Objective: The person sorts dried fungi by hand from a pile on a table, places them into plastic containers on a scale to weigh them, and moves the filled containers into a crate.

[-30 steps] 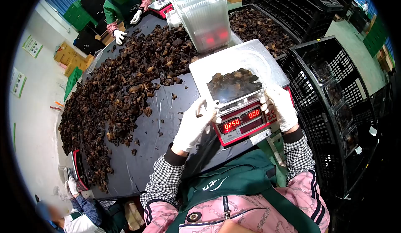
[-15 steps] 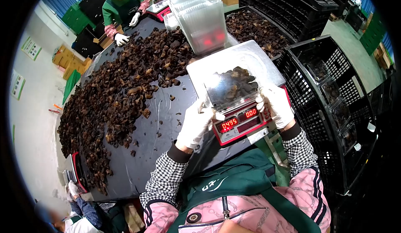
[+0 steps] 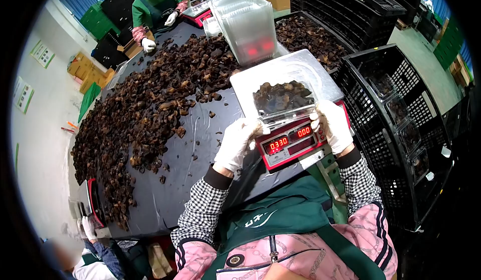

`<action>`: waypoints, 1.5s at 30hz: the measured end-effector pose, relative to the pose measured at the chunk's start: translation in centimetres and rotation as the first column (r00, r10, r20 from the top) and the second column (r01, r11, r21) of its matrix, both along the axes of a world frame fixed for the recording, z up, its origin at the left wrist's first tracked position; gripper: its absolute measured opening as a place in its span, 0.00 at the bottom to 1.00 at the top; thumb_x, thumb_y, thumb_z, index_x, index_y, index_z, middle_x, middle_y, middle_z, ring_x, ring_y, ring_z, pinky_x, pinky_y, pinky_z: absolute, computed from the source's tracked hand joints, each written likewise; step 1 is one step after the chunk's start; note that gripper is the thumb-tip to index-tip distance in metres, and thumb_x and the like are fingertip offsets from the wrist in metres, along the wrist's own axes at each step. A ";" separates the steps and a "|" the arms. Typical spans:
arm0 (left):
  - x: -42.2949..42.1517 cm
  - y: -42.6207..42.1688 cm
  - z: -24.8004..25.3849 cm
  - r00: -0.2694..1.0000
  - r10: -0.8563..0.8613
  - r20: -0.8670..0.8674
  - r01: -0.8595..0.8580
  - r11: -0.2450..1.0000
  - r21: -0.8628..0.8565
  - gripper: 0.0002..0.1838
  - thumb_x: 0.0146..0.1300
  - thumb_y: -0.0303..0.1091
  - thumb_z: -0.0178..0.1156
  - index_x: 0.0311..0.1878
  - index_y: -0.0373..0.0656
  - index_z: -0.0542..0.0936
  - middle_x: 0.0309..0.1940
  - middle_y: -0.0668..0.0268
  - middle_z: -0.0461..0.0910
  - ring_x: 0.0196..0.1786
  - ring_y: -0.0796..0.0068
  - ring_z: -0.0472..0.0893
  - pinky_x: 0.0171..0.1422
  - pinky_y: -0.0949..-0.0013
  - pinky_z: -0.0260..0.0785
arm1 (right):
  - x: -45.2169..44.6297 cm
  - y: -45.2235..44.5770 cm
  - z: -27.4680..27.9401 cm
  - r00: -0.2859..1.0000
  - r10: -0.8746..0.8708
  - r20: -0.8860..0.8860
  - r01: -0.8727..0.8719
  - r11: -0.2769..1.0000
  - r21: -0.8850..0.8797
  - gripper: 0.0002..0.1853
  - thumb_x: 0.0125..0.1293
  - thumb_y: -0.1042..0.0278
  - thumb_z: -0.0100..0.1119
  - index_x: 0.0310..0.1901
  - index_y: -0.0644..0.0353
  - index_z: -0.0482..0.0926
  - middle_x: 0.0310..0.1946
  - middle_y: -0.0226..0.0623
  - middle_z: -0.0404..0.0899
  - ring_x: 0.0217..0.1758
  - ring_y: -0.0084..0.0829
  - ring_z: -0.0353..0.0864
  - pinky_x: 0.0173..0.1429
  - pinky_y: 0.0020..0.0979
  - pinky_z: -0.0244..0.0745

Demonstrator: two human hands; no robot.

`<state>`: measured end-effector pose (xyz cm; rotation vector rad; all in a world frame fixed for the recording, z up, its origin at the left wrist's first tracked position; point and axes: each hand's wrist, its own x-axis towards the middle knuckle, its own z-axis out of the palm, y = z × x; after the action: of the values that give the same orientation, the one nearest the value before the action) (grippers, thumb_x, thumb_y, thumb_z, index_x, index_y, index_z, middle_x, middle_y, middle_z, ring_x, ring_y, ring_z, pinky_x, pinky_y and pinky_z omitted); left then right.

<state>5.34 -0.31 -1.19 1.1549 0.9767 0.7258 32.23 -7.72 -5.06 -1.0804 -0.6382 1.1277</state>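
A clear plastic box [image 3: 286, 115] of dark, curled pieces resembling wood ear mushrooms [image 3: 281, 97] is between my gloved hands, over the metal platform of a red-edged scale [image 3: 241, 85]. My left hand [image 3: 238, 142] pinches the box's near left corner. On the near right corner, the fingers of my right hand [image 3: 332, 127] are closed too. The lid appears to lie over the pieces. Below the box, the red display [image 3: 290, 141] reads 0.330 and 0.00. I cannot tell whether the box rests fully on the platform.
A large heap of the same dark pieces [image 3: 150, 109] covers much of the table. Nested clear boxes [image 3: 246, 27] stand behind the scale. At right, a black crate [image 3: 383, 149] holds filled boxes. Co-workers are at the far end [image 3: 156, 7] and lower left [image 3: 100, 260].
The displayed reading has dropped from 0.495 to 0.330. Glare on the lid has lessened as the box shifted slightly. The far co-worker's hand has closed up.
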 end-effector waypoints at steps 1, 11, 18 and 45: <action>-0.2 0.0 -0.1 0.999 -0.043 0.014 0.044 0.999 -0.022 0.12 0.75 0.39 0.61 0.46 0.38 0.83 0.33 0.67 0.87 0.18 0.89 0.68 0.20 0.81 0.56 | 0.0 -0.1 0.1 1.000 0.008 0.010 -0.008 1.000 -0.003 0.11 0.76 0.61 0.59 0.47 0.62 0.80 0.32 0.36 0.85 0.26 0.25 0.84 0.31 0.25 0.78; 0.0 0.7 -1.1 0.991 -0.030 0.134 0.058 0.977 -0.205 0.15 0.75 0.41 0.57 0.37 0.42 0.82 0.26 0.66 0.85 0.17 0.87 0.66 0.20 0.79 0.53 | -0.3 -0.7 0.4 0.999 0.028 0.019 -0.027 0.999 -0.025 0.12 0.76 0.60 0.59 0.47 0.61 0.80 0.32 0.37 0.85 0.26 0.27 0.84 0.30 0.25 0.78; 0.5 0.8 -1.7 0.989 0.034 0.142 -0.003 0.977 -0.215 0.13 0.73 0.38 0.56 0.36 0.41 0.83 0.25 0.63 0.85 0.16 0.84 0.68 0.20 0.78 0.56 | -0.2 -0.3 -0.6 0.999 0.030 0.021 -0.031 0.999 0.036 0.10 0.76 0.62 0.58 0.46 0.61 0.80 0.31 0.36 0.85 0.26 0.26 0.84 0.30 0.24 0.78; 4.9 -7.1 0.8 0.866 -0.495 -0.072 0.494 0.869 -0.031 0.14 0.77 0.35 0.59 0.51 0.34 0.86 0.34 0.63 0.90 0.19 0.89 0.70 0.23 0.83 0.59 | 16.0 -20.0 13.4 0.158 -0.701 0.695 0.687 0.584 0.432 0.27 0.66 0.66 0.72 0.60 0.69 0.73 0.51 0.37 0.84 0.54 0.26 0.82 0.61 0.29 0.77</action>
<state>10.25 -7.36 -0.43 1.3606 0.6986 0.2602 48.22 -27.70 8.30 -1.6605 -0.7103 -0.3379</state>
